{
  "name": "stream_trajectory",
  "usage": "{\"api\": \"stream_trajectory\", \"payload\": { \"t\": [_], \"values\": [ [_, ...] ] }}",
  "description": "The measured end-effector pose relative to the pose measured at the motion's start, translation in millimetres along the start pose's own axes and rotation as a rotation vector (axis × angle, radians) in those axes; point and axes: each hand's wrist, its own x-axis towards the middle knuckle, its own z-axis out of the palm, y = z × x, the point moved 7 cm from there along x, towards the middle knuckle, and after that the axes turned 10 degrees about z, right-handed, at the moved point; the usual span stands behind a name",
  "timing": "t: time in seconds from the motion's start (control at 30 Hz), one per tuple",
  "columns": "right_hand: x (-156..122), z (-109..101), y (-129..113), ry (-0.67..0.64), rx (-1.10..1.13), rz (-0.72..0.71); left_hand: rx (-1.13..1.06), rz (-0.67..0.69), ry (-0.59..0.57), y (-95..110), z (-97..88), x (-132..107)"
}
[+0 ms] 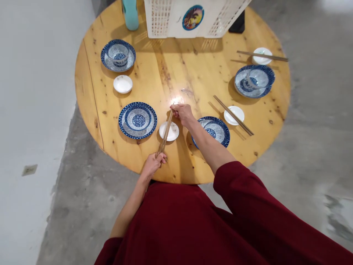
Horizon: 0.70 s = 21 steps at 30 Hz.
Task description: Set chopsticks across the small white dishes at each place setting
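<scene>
Brown chopsticks (167, 131) run lengthwise over a small white dish (173, 131) near the table's front edge. My right hand (182, 112) pinches their far ends. Lower down, my left hand (154, 163) is closed round the near part of the chopsticks, and some length shows below it; how many it holds is unclear. Left of the dish sits a blue-patterned plate (122, 127) with a bowl (138, 120) on it. My right forearm partly covers another blue-patterned plate (226, 137) with a bowl.
Chopsticks (233, 115) rest across a white dish (237, 111) at right, and more chopsticks (261, 56) lie on another behind. Bowls on plates (104, 60) (271, 75) stand further back. A white basket (176, 27), a turquoise bottle (130, 14) and a black phone (237, 25) occupy the far side.
</scene>
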Motion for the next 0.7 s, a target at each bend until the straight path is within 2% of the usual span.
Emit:
{"api": "stream_trajectory", "payload": {
  "t": [0.23,0.47,0.7],
  "values": [
    [-4.2,4.4,-2.4,-0.038,-0.033,0.014,0.02,-0.012,-0.038,3.3,8.8,-3.6],
    [-3.1,0.3,2.0,-0.029,-0.024,0.029,0.019,-0.024,-0.014,4.2,2.5,-3.1],
    [1.1,0.1,7.3,-0.023,-0.027,0.03,0.031,0.043,-0.034,3.6,-2.9,-1.0]
  ]
}}
